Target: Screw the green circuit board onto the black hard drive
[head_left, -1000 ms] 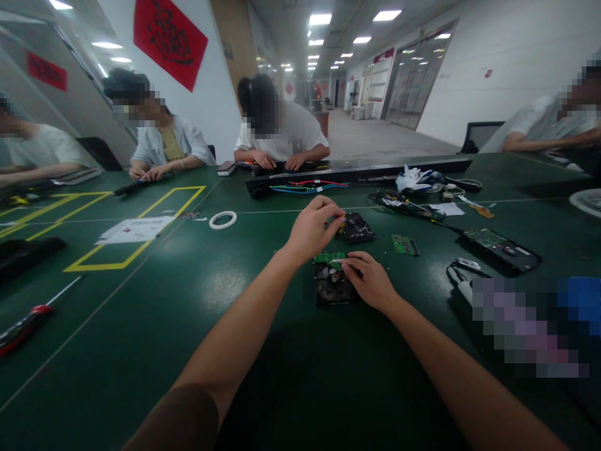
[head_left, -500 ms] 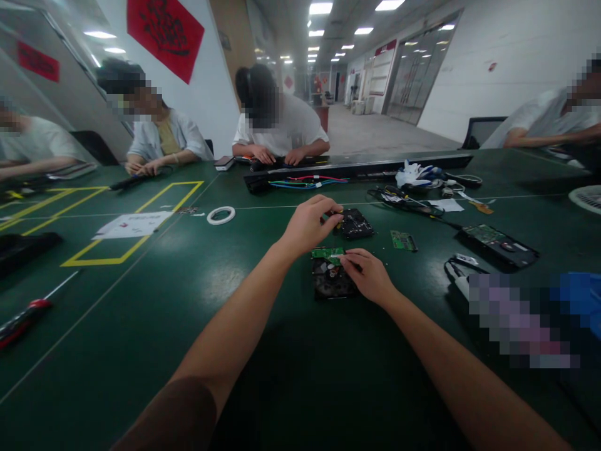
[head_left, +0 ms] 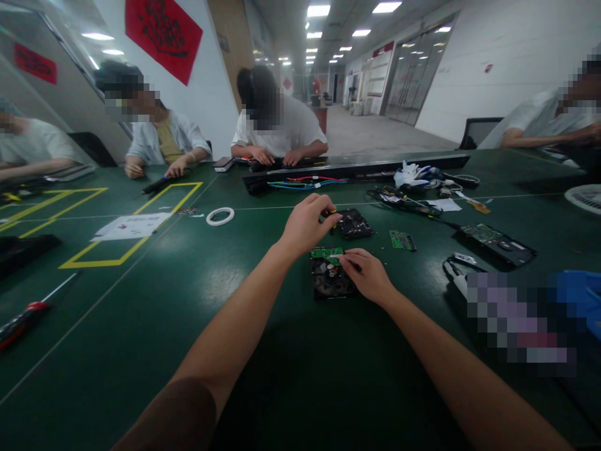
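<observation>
My left hand [head_left: 310, 220] is closed around a small screwdriver [head_left: 333, 215], mostly hidden by the fingers, with a bit of yellow showing. It hangs over the far edge of an opened hard drive [head_left: 328, 285]. A green circuit board [head_left: 320, 253] lies across the far end of that drive. At the board's right end, the fingers of my right hand [head_left: 369, 274] are pinched together. A small pale strip [head_left: 336, 255] shows at their tips; I cannot tell what it is. Just beyond sits a second black hard drive [head_left: 355, 224], close to the left fingertips.
To the right lie a loose circuit board [head_left: 402, 240], another hard drive [head_left: 498, 244] and white gloves [head_left: 413, 174]. A long black panel [head_left: 357, 170] with wires crosses the back. Leftward are a tape roll [head_left: 220, 217], paper [head_left: 131, 225] and a red-handled screwdriver [head_left: 28, 319]. Several co-workers sit around.
My hands stay nearly in place, the left one shifting only slightly with its screwdriver. At the far left, a co-worker's hands have come apart, one now on a dark tool.
</observation>
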Demonstrator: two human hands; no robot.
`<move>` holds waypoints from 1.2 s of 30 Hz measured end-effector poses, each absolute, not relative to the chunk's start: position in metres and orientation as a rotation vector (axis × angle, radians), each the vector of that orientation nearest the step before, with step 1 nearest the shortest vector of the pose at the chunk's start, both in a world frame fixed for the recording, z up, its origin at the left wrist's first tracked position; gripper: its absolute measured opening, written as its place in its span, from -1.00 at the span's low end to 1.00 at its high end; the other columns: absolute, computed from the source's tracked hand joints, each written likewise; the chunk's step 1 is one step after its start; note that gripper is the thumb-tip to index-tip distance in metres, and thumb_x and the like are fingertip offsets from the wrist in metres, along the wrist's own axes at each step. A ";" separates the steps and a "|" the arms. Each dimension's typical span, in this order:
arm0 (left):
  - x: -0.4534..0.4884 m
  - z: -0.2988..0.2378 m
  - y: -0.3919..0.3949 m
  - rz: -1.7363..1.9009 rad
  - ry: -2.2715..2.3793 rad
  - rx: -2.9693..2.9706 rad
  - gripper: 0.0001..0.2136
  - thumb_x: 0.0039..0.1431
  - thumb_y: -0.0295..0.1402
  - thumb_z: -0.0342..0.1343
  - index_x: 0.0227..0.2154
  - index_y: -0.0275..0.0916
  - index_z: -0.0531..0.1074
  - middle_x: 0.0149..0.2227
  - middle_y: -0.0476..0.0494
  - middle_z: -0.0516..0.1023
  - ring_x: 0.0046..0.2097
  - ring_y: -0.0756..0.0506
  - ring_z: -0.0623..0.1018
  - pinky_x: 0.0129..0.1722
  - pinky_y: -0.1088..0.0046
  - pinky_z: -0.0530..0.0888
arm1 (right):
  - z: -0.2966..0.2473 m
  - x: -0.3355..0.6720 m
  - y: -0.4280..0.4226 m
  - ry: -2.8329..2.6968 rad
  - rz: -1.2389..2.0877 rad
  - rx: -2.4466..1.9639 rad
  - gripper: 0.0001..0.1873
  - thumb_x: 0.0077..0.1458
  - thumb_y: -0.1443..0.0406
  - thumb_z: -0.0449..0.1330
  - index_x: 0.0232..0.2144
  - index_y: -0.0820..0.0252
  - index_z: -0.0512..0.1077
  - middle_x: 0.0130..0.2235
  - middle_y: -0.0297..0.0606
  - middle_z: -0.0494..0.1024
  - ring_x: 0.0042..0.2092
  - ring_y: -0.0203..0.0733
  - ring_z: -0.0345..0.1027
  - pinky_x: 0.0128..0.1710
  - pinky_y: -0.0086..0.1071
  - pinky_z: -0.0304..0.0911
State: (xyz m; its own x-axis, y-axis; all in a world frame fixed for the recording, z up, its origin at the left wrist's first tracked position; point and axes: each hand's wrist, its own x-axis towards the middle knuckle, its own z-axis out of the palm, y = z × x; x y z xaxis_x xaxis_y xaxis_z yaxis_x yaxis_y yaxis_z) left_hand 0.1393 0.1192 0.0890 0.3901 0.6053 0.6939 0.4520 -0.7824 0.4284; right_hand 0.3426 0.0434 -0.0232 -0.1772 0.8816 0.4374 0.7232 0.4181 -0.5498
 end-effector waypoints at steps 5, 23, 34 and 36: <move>0.139 0.091 0.119 1.277 0.896 2.489 -0.94 0.26 -0.41 0.21 -0.21 -0.20 0.49 -0.17 -0.11 0.58 -0.16 -0.06 0.57 -0.19 0.41 0.55 | -0.024 0.343 0.044 -1.940 0.282 -1.357 -0.67 0.36 0.10 0.12 -0.10 0.07 0.64 -0.02 -0.12 0.62 0.03 -0.01 0.51 0.09 -0.10 0.41; 0.138 0.091 0.120 1.282 0.945 2.493 -0.90 0.23 -0.36 0.28 -0.28 -0.20 0.46 -0.22 -0.08 0.55 -0.20 -0.05 0.54 -0.26 0.44 0.52 | -0.026 0.343 0.044 -1.937 0.293 -1.361 -0.67 0.36 0.11 0.12 -0.11 0.07 0.64 -0.02 -0.12 0.61 0.02 -0.02 0.51 0.07 -0.12 0.41; 0.138 0.091 0.121 1.231 0.881 2.499 -0.87 0.26 -0.48 0.18 -0.15 -0.19 0.50 -0.15 -0.11 0.63 -0.11 -0.10 0.60 -0.13 0.35 0.55 | -0.025 0.343 0.044 -1.933 0.283 -1.364 -0.68 0.35 0.10 0.13 -0.11 0.06 0.65 -0.03 -0.12 0.62 0.02 -0.02 0.51 0.09 -0.11 0.42; 0.137 0.090 0.122 1.224 0.869 2.498 -0.85 0.27 -0.49 0.16 -0.13 -0.19 0.50 -0.14 -0.11 0.64 -0.10 -0.10 0.60 -0.11 0.34 0.55 | -0.025 0.343 0.044 -1.931 0.284 -1.367 -0.67 0.35 0.10 0.13 -0.11 0.07 0.65 -0.03 -0.12 0.62 0.02 -0.02 0.51 0.09 -0.11 0.42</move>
